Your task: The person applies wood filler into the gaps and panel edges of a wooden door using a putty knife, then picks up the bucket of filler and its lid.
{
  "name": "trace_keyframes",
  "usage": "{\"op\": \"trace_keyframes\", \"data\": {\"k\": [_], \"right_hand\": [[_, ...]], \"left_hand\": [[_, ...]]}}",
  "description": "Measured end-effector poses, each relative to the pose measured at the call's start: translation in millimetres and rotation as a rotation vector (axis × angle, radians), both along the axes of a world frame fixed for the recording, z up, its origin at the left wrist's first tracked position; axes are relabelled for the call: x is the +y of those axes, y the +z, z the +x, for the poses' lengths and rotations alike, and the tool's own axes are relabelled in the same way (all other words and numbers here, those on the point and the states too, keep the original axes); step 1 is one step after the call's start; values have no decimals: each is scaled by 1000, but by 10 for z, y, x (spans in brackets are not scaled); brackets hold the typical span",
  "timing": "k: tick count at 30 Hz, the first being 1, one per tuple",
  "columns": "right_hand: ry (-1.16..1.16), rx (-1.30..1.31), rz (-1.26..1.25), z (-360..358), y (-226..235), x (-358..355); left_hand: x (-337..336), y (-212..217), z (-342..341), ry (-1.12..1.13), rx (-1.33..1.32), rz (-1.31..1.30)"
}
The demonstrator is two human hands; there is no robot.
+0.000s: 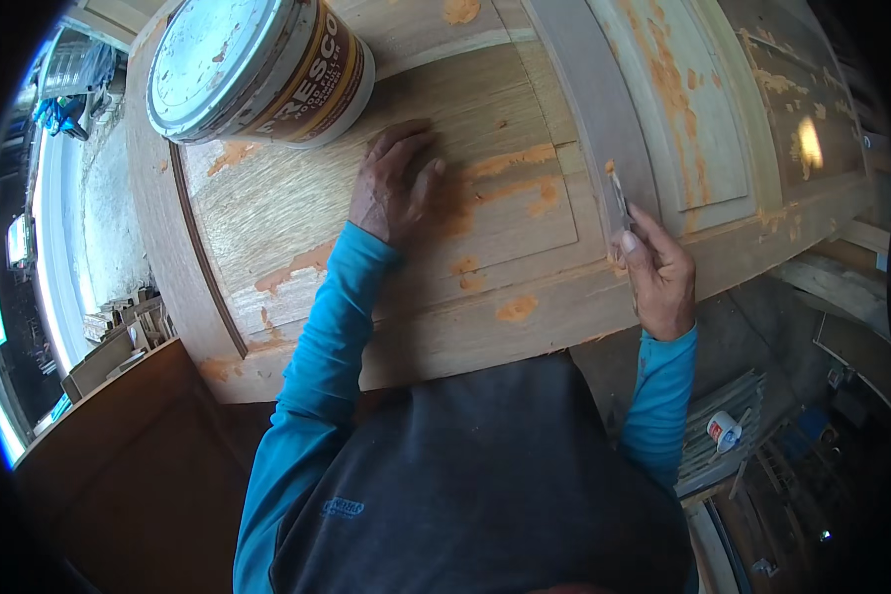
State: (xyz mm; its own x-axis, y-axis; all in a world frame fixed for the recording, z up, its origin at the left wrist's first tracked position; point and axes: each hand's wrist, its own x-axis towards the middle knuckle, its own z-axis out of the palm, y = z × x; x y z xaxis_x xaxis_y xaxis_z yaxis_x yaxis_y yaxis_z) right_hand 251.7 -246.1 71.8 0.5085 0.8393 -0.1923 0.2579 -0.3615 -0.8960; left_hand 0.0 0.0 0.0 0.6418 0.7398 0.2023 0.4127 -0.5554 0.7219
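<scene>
A wooden panelled door (337,198) lies flat before me, with orange filler patches (515,158) smeared along its joints and panels. On the middle panel rests my left hand (394,186), its fingers loosely bent and apart, holding nothing. My right hand (660,272) is closed around a narrow putty knife (619,193) over the frame to the right of that panel. A dab of orange filler clings to the knife's tip. Beyond my left hand a large white-lidded bucket of wood filler (342,84) stands on the door.
Further right, another panel (683,109) carries long orange streaks. A brown wooden board (129,455) stands at the lower left, near stacked wood offcuts (129,342). Down on the right, a small white tub (724,431) sits on a slatted surface. The door's near edge runs just beyond my torso.
</scene>
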Motion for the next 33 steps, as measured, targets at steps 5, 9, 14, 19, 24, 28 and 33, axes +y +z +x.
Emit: {"op": "trace_keyframes", "data": {"k": [5,9,14,19,24,28,33], "right_hand": [[-30,427,193,-36,14,220],[-22,329,125,49,71,169],[-45,60,150,278,22,-278],[-77,-204,141,403,-144,-981],[-21,-408,182,392,-381,-1533],[-67,-477,181,302,-495,-1744],[-184,-562,179,132,-685,-1779]], "left_hand": [[316,198,-37,-45,9,12],[367,20,-28,93,2,97],[383,-45,-18,290,-37,-52],[422,-33,-47,348,-31,-62],[444,23,-46,301,-94,-49],[-37,200,178,328,34,137],[-1346,394,278,133,-69,240]]}}
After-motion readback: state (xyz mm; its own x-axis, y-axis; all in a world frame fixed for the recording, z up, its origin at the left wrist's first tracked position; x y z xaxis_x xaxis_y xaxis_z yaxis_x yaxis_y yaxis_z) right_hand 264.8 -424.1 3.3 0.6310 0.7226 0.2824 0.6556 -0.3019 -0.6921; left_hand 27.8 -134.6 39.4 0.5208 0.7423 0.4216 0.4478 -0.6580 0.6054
